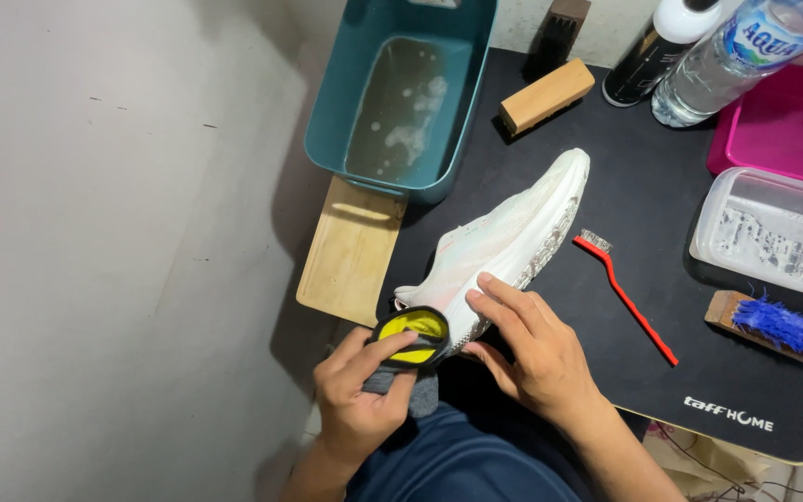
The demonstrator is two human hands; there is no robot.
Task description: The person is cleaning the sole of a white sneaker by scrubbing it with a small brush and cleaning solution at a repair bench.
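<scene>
A white sneaker [513,232] lies on its side on the black mat [662,186], toe pointing to the back right. My right hand [522,349] rests on its heel and sole, fingers spread over the upper. My left hand [360,390] grips a small round black tin with yellow paste [411,333] together with a grey cloth [415,390], held right beside the sneaker's heel.
A teal tub of soapy water [401,93] stands at the back, a wooden board [350,251] beside it. On the mat lie a red thin brush [625,297], a blue-bristled brush [783,327], a wooden brush [546,95], a clear tray [764,232], bottles [727,56] and a pink tray [783,125].
</scene>
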